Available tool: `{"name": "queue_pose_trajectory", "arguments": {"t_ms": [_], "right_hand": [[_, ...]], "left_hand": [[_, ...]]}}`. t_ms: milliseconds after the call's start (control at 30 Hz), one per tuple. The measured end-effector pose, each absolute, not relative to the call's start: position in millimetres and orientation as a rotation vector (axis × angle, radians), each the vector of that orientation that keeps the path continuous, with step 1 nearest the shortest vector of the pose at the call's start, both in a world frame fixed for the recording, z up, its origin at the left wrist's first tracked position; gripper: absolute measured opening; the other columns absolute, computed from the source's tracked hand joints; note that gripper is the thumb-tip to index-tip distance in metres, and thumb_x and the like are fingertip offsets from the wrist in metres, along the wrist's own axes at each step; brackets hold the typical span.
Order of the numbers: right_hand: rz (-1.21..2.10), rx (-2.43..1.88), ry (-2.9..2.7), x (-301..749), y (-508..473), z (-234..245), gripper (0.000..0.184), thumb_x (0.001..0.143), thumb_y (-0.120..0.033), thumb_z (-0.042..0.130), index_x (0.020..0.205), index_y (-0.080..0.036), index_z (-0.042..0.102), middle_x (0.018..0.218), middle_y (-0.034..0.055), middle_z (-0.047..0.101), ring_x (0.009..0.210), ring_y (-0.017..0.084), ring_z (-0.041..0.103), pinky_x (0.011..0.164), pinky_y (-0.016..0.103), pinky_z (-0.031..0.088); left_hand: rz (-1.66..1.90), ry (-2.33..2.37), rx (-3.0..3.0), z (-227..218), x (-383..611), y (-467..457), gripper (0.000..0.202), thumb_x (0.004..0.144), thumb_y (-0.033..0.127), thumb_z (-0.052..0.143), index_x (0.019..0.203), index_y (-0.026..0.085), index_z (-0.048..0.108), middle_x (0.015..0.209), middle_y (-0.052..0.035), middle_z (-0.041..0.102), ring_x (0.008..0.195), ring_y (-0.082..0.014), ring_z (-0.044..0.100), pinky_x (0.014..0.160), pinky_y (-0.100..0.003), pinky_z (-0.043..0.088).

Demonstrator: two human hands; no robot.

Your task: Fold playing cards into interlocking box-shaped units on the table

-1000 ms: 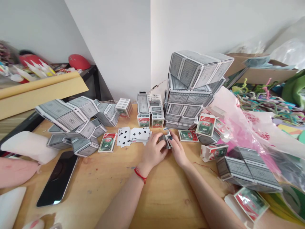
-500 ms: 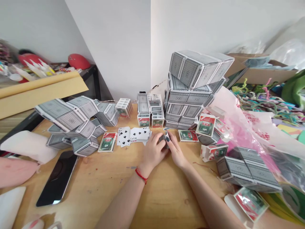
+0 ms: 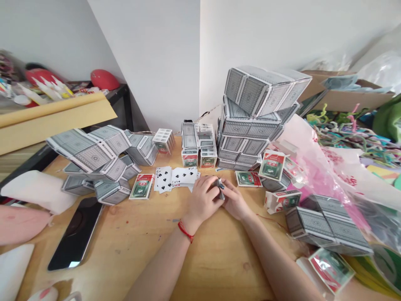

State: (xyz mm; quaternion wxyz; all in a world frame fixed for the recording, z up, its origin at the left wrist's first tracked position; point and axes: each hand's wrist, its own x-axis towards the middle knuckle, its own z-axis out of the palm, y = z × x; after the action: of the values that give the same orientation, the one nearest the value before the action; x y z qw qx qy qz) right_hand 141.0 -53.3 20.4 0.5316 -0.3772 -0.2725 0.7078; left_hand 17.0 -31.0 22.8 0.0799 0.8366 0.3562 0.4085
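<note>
My left hand (image 3: 203,199), with a red string bracelet at its wrist, and my right hand (image 3: 235,201) meet over the middle of the table. Both are closed around a small grey-patterned playing card piece (image 3: 221,193), mostly hidden by my fingers; whether it is one card or several I cannot tell. Just left of my hands lie spread playing cards (image 3: 177,177), face up, spades showing. A red and green card box (image 3: 141,186) lies beyond them to the left. Another card box (image 3: 248,179) lies flat behind my right hand.
Tall stacked blocks made of cards (image 3: 250,125) rise behind on the right; more card blocks (image 3: 90,159) stand left. A black phone (image 3: 75,234) lies at left front. An opened card box (image 3: 282,200) and a folded card block (image 3: 328,223) lie right, beside pink plastic (image 3: 354,205).
My fingers have shifted around the card piece, with the right fingertips lower and the piece turned slightly. The camera view has moved a little. Other things stay in place.
</note>
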Motion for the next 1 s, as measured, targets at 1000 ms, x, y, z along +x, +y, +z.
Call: {"name": "queue_pose_trajectory", "arguments": {"t_ms": [1000], "right_hand": [[1.106, -1.106, -1.068, 140.4, -50.4, 13.3, 0.062, 0.05, -0.028, 0.079, 0.106, -0.025, 0.052, 0.109, 0.0064, 0.054, 0.099, 0.024, 0.053, 0.085, 0.037, 0.044]], "left_hand": [[0.714, 0.7, 0.804, 28.2, -7.1, -10.8, 0.042, 0.066, 0.03, 0.068, 0.102, 0.019, 0.051, 0.088, -0.0058, 0.062, 0.072, -0.0142, 0.061, 0.064, -0.028, 0.052]]}}
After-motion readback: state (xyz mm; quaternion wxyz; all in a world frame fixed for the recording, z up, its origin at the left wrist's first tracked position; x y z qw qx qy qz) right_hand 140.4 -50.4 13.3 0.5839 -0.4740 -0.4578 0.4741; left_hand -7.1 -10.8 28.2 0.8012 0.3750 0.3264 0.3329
